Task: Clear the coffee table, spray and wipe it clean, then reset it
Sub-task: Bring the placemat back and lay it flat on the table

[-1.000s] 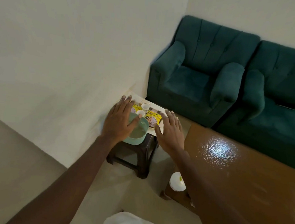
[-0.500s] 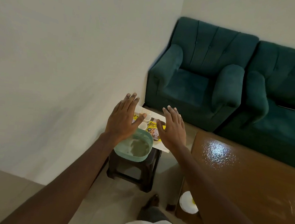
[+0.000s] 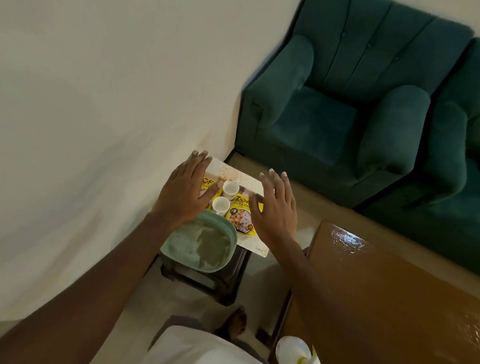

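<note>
While the left hand (image 3: 184, 194) and right hand (image 3: 275, 213) hover spread and empty over the tray (image 3: 256, 247) on the stool (image 3: 225, 285), the glossy coffee table (image 3: 395, 303) at right looks cleared and wiped; resetting appears to remain.

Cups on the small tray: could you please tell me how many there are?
2. One cup stands farther back on the tray, the second cup just nearer, beside the green basket. The left hand might hide more.
</note>
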Demonstrator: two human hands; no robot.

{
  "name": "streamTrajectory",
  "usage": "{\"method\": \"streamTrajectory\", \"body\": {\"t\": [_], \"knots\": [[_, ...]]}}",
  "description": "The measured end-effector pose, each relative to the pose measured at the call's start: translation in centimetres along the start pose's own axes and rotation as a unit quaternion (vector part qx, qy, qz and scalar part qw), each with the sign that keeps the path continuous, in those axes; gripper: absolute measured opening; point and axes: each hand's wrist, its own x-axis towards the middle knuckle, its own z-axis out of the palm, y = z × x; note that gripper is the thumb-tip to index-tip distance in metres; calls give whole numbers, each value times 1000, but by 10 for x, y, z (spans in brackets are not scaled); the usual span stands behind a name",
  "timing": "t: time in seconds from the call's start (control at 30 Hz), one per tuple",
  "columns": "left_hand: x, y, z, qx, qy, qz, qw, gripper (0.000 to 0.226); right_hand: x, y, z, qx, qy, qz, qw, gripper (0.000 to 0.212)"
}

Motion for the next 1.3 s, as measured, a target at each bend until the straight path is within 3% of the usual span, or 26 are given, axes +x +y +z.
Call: {"method": "streamTrajectory", "body": {"t": [0.27, 0.5, 0.83, 1.0, 1.3], "knots": [[44, -38, 52, -18, -63, -31, 997, 76, 29, 42, 54, 45, -58, 68, 995, 50], [94, -106, 137, -35, -98, -80, 991, 58, 57, 78, 148, 104, -92, 175, 975, 43], [128, -201, 258, 11, -224, -143, 964, 83, 76, 122, 265, 85, -76, 307, 945, 47], [126, -223, 278, -71, -188, -208, 957, 72, 63, 137, 286, 103, -56, 360, 925, 55], [141, -223, 287, -110, -165, -242, 950, 83, 63, 141, 291, 153, -23, 404, 901, 55]]}}
